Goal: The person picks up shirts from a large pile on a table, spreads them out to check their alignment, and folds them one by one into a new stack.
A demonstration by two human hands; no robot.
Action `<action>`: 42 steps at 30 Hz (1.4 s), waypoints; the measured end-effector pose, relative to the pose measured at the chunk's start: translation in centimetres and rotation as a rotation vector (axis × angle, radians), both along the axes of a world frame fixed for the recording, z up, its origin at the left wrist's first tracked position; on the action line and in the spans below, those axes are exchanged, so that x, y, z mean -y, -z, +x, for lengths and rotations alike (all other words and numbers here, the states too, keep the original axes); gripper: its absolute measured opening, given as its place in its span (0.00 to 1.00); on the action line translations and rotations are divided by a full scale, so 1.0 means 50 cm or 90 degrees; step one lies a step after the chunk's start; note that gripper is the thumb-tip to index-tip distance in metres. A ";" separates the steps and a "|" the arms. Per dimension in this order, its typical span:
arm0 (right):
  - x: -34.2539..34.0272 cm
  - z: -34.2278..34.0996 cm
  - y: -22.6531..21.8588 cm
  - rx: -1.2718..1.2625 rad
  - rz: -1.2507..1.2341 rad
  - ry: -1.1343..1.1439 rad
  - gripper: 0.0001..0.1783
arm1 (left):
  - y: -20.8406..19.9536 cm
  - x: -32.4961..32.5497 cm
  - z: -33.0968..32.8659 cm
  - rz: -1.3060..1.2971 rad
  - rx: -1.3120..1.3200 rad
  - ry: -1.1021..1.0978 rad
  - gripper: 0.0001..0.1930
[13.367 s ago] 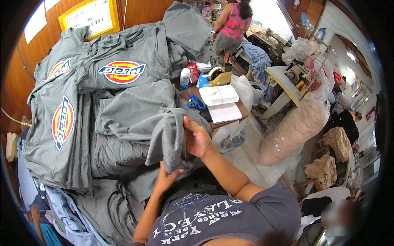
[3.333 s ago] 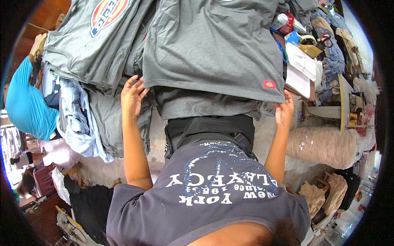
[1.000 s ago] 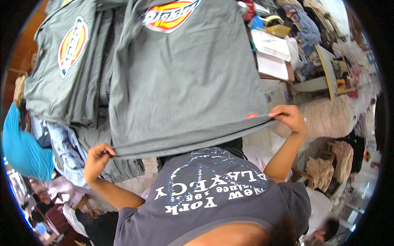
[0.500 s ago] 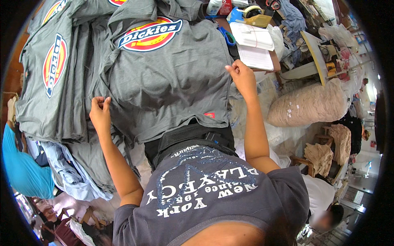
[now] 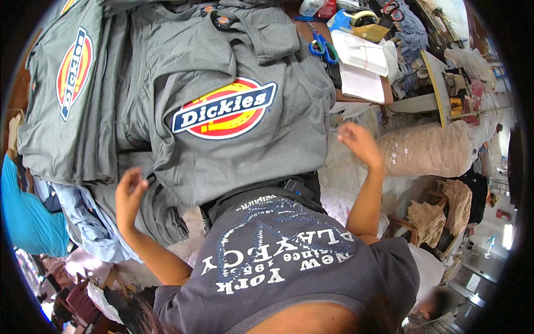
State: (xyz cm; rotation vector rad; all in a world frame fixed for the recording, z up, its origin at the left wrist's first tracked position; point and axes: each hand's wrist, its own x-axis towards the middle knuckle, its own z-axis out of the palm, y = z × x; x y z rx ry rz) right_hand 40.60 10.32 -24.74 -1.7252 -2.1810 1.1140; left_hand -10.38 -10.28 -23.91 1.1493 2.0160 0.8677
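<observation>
A grey T-shirt with a red, yellow and blue printed emblem lies before me, its lower edge close to my waist. Its sleeves and collar are rumpled at the far end. My left hand hovers just left of the shirt's near edge, fingers loosely apart and holding nothing. Off the shirt's right side is my right hand, also free of the cloth, with fingers loosely bent and slightly blurred. Left of the shirt rises a stack of folded grey T-shirts with the same emblem.
Blue-handled scissors, white paper bundles and a tape dispenser sit at the far right of the work surface. Beyond my right hand lies a large wrapped beige bundle. A person in a blue top is at the left.
The T-shirt has come toward me, and its red hem label is out of sight. Both hands have let go of its sides and moved outward and nearer.
</observation>
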 end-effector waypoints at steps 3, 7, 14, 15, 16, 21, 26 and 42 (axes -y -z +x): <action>-0.011 -0.125 -0.028 -0.140 0.204 0.080 0.26 | -0.020 -0.114 0.097 0.149 -0.115 -0.018 0.19; -0.043 -0.185 -0.048 -0.037 0.360 0.039 0.32 | -0.006 -0.166 0.158 0.075 -0.382 0.154 0.24; -0.075 -0.070 -0.004 -0.205 0.207 0.055 0.16 | 0.019 -0.105 0.079 0.019 -0.541 0.034 0.19; -0.073 -0.036 0.005 -0.204 0.125 0.092 0.16 | 0.017 -0.080 0.047 0.022 -0.514 -0.017 0.18; -0.067 -0.005 0.012 -0.199 0.043 0.125 0.16 | 0.017 -0.060 0.028 0.015 -0.453 -0.006 0.17; -0.043 -0.098 0.009 -0.240 0.202 0.147 0.16 | 0.000 -0.114 0.104 0.162 -0.344 0.063 0.15; -0.078 -0.224 -0.011 -0.237 0.343 0.073 0.18 | 0.038 -0.220 0.248 0.181 -0.204 0.225 0.19; 0.008 -0.158 -0.059 -0.614 -0.410 0.003 0.16 | -0.044 -0.070 0.185 0.292 0.866 0.158 0.28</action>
